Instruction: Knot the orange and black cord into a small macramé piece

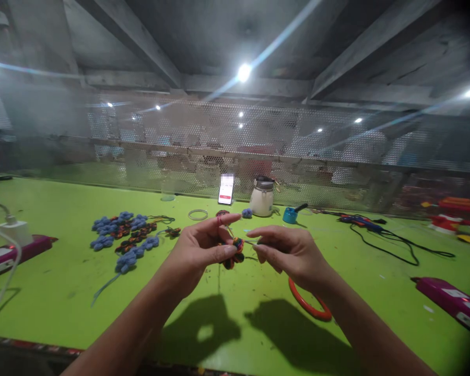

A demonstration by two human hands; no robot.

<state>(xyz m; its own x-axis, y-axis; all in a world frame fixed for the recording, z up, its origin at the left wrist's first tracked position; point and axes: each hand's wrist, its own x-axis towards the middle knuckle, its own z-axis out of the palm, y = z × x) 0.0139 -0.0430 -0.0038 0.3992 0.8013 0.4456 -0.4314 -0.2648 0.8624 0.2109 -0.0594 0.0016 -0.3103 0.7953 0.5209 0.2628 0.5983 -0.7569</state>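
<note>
Above the green table, my left hand (pixel 203 243) pinches a small dark multicoloured crochet flower (pixel 232 255) between thumb and fingers. Yarn is looped round its raised index finger and runs down to the flower. My right hand (pixel 288 250) is closed, thumb against fingers, on a thin shaft (pixel 250 242) that looks like a crochet hook. The shaft's tip meets the flower's upper right edge; most of its length is hidden by the fingers. Below the right wrist lies a red-orange ring (pixel 307 303), partly covered by the forearm.
Blue crochet flowers (pixel 127 260) and dark multicoloured ones (pixel 135 239) lie left. Behind stand a phone (pixel 226 189), a white jar (pixel 262 197) and a blue pot (pixel 290 214). A corded glue gun (pixel 362 223) lies right. Purple power strips (pixel 452 303) flank the table.
</note>
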